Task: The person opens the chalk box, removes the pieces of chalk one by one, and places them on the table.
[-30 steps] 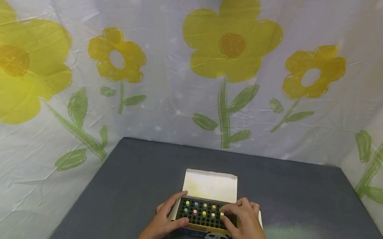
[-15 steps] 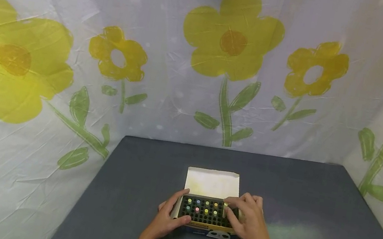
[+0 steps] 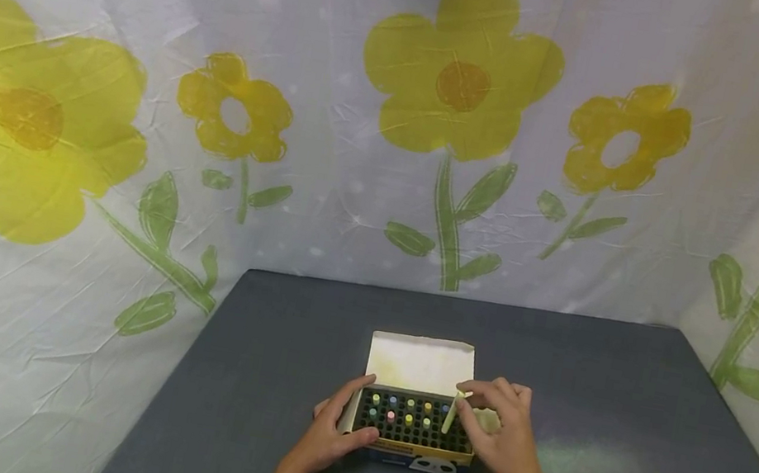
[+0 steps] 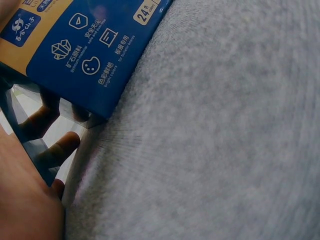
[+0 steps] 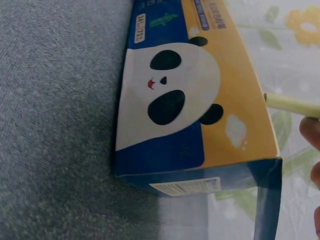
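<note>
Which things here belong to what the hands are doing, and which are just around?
Part of the job:
open box, gripped by the left hand
pale yellow stick, pinched by the right hand
colored sticks standing in the box

Just around:
gray table
flower-printed backdrop

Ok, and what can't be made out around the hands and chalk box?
Head view: right end of the chalk box, partly behind the right hand.
Right wrist view: far end of the held chalk, cut off by the right edge; fine details of the barcode, too small.
Left wrist view: part of the left hand, cut off by the left edge.
</note>
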A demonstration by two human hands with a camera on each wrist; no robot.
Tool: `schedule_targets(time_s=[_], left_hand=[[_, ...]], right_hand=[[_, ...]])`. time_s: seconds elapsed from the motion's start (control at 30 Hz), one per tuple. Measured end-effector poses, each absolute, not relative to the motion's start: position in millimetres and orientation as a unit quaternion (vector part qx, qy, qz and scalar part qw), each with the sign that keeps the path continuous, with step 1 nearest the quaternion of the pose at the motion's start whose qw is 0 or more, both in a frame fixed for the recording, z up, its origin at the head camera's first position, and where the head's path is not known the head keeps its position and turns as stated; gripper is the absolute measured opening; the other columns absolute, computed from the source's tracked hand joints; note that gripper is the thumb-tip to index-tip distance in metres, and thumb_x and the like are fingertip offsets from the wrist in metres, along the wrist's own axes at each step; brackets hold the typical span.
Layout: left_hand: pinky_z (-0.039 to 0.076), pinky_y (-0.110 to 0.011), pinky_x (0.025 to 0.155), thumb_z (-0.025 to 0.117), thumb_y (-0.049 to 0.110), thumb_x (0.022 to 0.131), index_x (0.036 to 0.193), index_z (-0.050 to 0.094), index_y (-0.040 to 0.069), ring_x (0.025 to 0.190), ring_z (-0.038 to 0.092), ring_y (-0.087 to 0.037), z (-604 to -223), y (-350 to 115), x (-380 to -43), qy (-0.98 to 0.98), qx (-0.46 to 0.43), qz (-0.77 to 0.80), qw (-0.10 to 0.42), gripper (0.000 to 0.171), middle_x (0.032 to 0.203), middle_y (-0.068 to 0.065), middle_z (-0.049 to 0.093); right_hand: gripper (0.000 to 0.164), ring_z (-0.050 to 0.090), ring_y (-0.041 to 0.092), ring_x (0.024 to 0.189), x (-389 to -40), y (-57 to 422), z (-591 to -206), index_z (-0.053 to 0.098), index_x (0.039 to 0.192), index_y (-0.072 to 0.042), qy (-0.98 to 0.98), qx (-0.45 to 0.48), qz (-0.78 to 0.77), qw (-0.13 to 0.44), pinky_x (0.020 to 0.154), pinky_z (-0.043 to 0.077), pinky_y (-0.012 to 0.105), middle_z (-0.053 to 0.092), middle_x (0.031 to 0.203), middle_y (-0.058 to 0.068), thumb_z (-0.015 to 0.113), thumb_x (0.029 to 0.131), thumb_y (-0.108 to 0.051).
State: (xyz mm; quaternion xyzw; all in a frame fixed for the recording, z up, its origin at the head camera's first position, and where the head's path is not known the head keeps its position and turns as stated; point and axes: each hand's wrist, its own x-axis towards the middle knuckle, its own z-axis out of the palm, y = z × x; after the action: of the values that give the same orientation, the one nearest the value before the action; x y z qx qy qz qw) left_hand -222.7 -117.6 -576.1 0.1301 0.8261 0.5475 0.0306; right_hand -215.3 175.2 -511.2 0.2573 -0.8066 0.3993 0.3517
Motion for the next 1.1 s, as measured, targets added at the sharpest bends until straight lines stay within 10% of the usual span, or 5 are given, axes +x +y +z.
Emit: schedule_targets(time_s=[1.1], left_hand=[[0.030,-0.074,0.099,0.078,0.038,0.087,0.150,0.043,0.049,0.143,0.023,-0.045,-578.3,-116.7,-222.5,0.826,0.128,0.549,0.018,0.074,0.160,-0.002,0.042]], right_hand=[[0.025,0.066,0.001,0.083,-200.4,260.3,-511.4,0.073,0.107,-0.004,-0.812,0.176,0.506,0.232,0.101,0.035,0.014,0.073,0.072,-0.001,0.070,0.088,0.010]])
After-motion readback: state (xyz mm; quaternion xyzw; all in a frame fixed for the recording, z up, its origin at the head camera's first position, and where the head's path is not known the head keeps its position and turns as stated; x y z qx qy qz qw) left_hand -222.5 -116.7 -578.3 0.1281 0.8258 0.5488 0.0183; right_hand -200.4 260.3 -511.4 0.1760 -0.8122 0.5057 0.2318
